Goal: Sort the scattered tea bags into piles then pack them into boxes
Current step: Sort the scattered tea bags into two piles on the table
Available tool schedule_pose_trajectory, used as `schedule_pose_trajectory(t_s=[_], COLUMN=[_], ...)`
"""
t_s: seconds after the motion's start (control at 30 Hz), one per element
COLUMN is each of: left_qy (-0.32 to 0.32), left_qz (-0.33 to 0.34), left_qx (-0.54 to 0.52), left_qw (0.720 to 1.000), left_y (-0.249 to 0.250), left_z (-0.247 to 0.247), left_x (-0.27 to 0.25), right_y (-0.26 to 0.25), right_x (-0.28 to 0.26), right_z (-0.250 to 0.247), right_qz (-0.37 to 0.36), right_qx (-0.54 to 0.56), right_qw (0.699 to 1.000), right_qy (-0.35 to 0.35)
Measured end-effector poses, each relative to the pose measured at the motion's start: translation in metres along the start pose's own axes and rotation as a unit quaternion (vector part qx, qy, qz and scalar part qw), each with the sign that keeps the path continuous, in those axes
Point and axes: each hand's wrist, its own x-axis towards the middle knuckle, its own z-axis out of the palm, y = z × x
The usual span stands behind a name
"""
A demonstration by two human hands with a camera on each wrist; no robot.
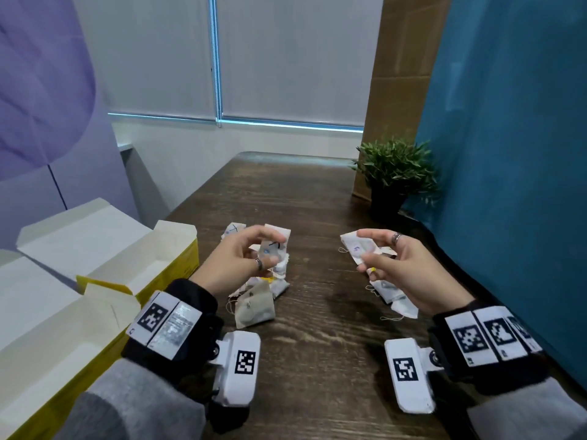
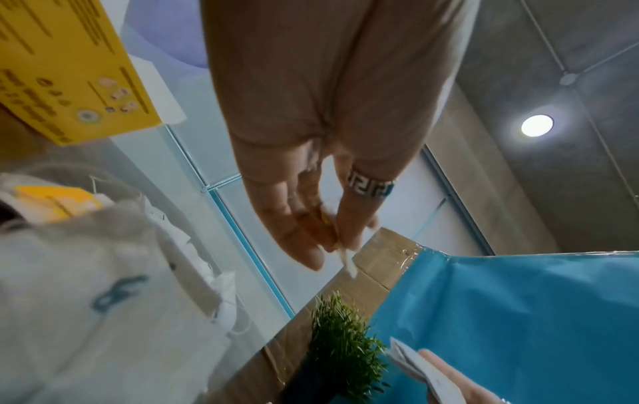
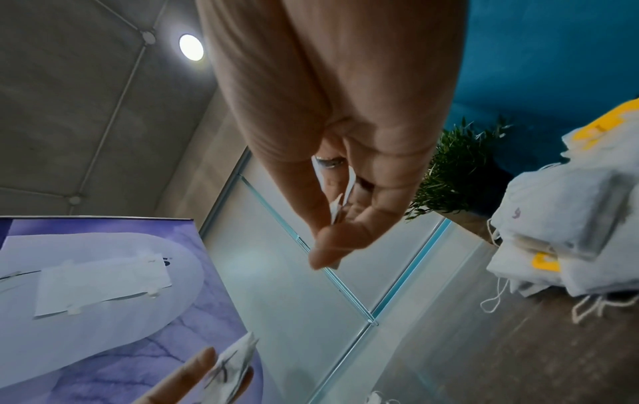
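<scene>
Here, above a dark wood-grain table, both hands are raised and each pinches its own tea bag. The left hand holds a white paper tea bag with a dark pen mark between thumb and curled fingers, over a left heap of white and beige tea bags lying on the table below it. A patterned ring sits on one finger of that hand. The right hand, also ringed, grips a white tea bag bearing a small purple mark between thumb and fingertips, and a bit of yellow tag shows under the fingers. Below and behind this hand lies a second heap of white tea bags with loose strings, near the table's right edge.

At the left edge of the table stand two open yellow cardboard boxes with pale insides, flaps raised, just beside the left wrist. A small green potted plant in a dark pot stands at the far right of the table, against a blue partition and a brown cardboard panel. The two heaps lie well apart, with bare wood between them.
</scene>
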Motion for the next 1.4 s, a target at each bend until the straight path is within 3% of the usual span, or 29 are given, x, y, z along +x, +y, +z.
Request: schedule_pose_trajectory(t_s=[0.2, 0.33, 0.6, 0.8, 1.0, 1.1, 1.2, 1.4], left_qy=[-0.010, 0.013, -0.007, -0.016, -0.024, -0.025, 0.007, 0.093], left_qz=[-0.063, -0.094, -0.205, -0.226, -0.235, -0.229, -0.193, -0.112], left_qx=[0.100, 0.101, 0.115, 0.096, 0.126, 0.158, 0.220, 0.215], left_qw=[0.993, 0.990, 0.972, 0.969, 0.963, 0.960, 0.956, 0.966], left_y=[-0.009, -0.014, -0.025, -0.022, -0.006, 0.003, 0.010, 0.032], left_z=[-0.014, -0.016, -0.022, -0.022, -0.015, -0.011, -0.013, -0.029], left_x=[0.002, 0.005, 0.015, 0.010, 0.004, -0.002, -0.012, -0.047], right_y=[0.003, 0.004, 0.026, 0.033, 0.024, 0.013, -0.003, -0.056], right_x=[-0.001, 0.003, 0.018, 0.027, 0.021, 0.015, 0.014, 0.021], right_z=[-0.013, -0.034, -0.072, -0.076, -0.075, -0.068, -0.050, 0.053], right_qz=[0.020, 0.049, 0.138, 0.170, 0.193, 0.135, 0.032, -0.073], right_qx=[-0.023, -0.104, -0.108, -0.102, -0.258, -0.334, -0.438, -0.577], right_qw=[0.998, 0.990, 0.981, 0.977, 0.945, 0.930, 0.892, 0.809], right_qy=[0.047, 0.079, 0.084, 0.084, 0.058, 0.075, 0.107, -0.083])
